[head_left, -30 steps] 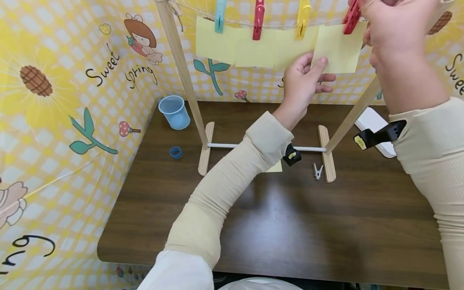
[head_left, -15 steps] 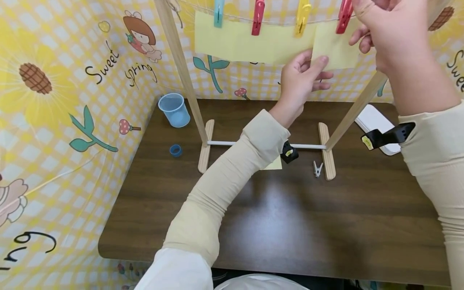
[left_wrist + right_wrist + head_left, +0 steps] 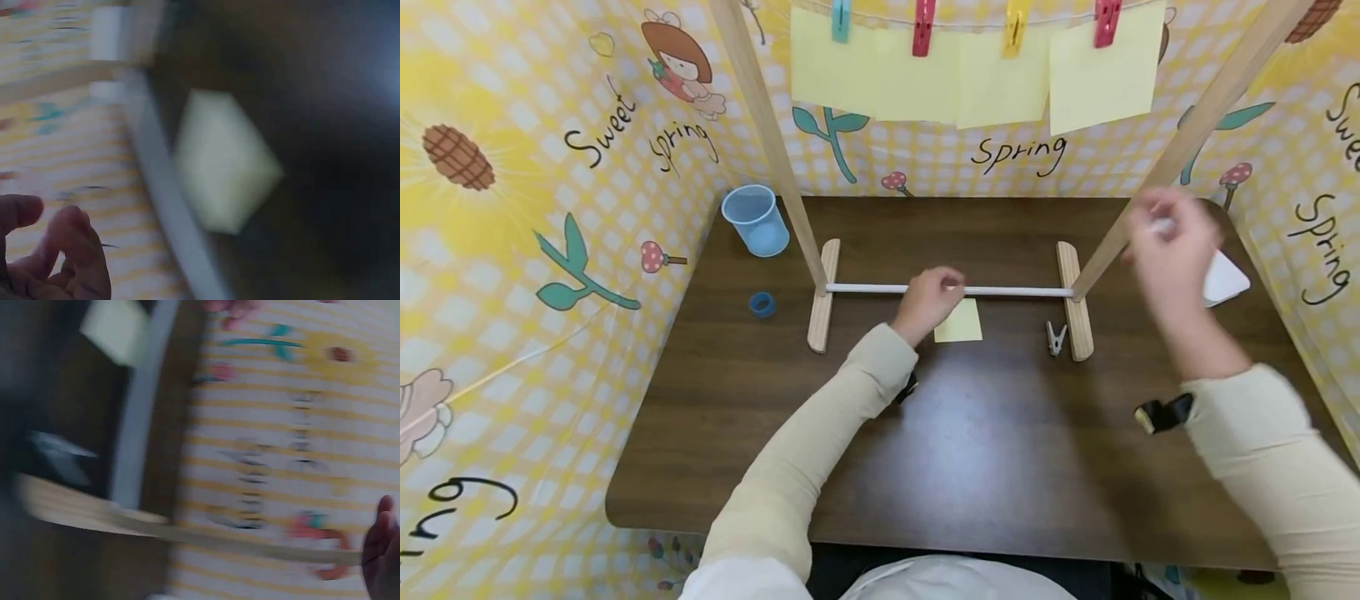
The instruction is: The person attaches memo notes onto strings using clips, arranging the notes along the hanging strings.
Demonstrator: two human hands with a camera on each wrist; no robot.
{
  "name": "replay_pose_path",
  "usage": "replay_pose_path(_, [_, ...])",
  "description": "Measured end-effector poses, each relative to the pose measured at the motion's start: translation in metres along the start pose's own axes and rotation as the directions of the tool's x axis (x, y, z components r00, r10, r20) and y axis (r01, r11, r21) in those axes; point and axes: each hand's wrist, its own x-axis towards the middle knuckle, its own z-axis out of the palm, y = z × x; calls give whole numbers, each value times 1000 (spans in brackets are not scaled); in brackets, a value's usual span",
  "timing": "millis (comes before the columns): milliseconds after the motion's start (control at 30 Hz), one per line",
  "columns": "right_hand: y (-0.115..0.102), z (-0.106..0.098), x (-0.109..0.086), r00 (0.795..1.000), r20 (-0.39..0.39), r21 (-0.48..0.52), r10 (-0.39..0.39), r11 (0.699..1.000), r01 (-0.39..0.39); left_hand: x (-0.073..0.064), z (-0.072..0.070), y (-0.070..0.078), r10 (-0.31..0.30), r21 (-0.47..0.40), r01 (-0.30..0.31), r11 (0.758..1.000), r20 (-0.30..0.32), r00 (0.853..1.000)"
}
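Observation:
Several pale yellow paper squares hang along a string; the rightmost paper square (image 3: 1103, 79) tilts a little. A light blue clothespin (image 3: 841, 20), a red clothespin (image 3: 923, 27), a yellow clothespin (image 3: 1016, 27) and a second red clothespin (image 3: 1107, 22) grip them. Low behind the crossbar, my left hand (image 3: 927, 302) has loosely bent fingers with nothing between them, also seen in the left wrist view. Beside it on the table lies another yellow paper square (image 3: 959, 321). My right hand (image 3: 1176, 254), blurred, is by the right wooden post (image 3: 1195, 125), fingers loosely bent and holding nothing visible.
A grey clothespin (image 3: 1056, 338) lies by the stand's right wooden foot (image 3: 1079, 321). The white crossbar (image 3: 1015, 292) joins both feet. At the back left are a blue cup (image 3: 758, 225) and a small blue ring (image 3: 762, 304). A white flat object (image 3: 1227, 279) is partly behind my right hand.
Both hands have left the rightmost paper square and its red clothespin and come down. My left hand moved down and left, my right hand down beside the right post. The paper square stays hanging.

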Motion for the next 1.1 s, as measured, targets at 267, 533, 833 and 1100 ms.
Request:
replay_pose_path(267, [104, 27, -76, 772, 492, -606, 403, 795, -29, 5, 26, -64, -199, 457, 169, 873, 17, 980])
replay_pose_path(533, [115, 55, -83, 771, 475, -728, 424, 681, 74, 13, 42, -61, -198, 564, 153, 811, 20, 980])
replay_pose_path(833, [119, 69, -78, 808, 464, -716, 363, 691, 100, 5, 52, -64, -90, 321, 116, 940, -95, 991])
replay_pose_path(1100, [106, 48, -69, 734, 602, -530, 315, 845, 72, -1, 48, -55, -158, -149, 152, 977, -34, 987])
